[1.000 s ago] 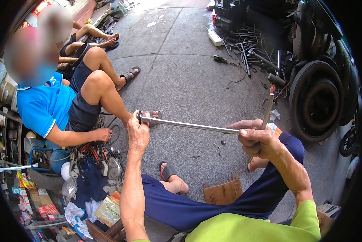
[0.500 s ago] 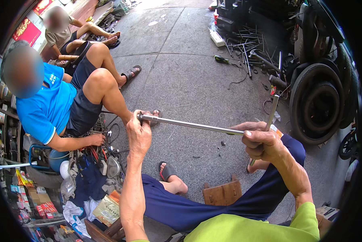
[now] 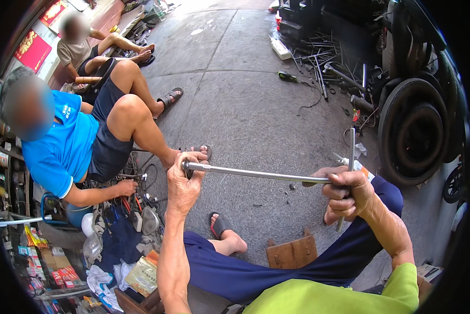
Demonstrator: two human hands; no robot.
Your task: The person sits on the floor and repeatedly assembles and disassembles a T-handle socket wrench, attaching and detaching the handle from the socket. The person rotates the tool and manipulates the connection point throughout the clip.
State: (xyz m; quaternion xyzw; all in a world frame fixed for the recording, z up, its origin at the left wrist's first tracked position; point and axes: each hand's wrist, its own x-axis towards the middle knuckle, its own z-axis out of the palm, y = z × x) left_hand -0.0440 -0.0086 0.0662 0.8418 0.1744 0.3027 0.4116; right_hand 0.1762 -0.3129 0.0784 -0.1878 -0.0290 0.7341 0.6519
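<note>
A long metal T-handle socket wrench [image 3: 266,174] lies level in front of me, its shaft running from left to right. My left hand [image 3: 183,188] is closed at its socket end. A small dark round piece [image 3: 187,167] shows between those fingers at the tip; its kind I cannot make out. My right hand [image 3: 350,194] is wrapped round the junction of shaft and crossbar [image 3: 352,142], which sticks out above and below the fist. Both hands hold the tool raised above the ground and my blue-trousered lap.
A small wooden stool [image 3: 292,253] stands between my legs. At left a seated person in a blue shirt [image 3: 62,149] reaches toward piled cables and tools. Scattered tools [image 3: 318,63] lie far right, beside black wheels [image 3: 414,132]. A green-handled screwdriver [image 3: 287,76] rests on the ground.
The wrench and both hands have shifted slightly right and down. Its crossbar has turned nearer to upright as my right hand rotated. The grips look the same.
</note>
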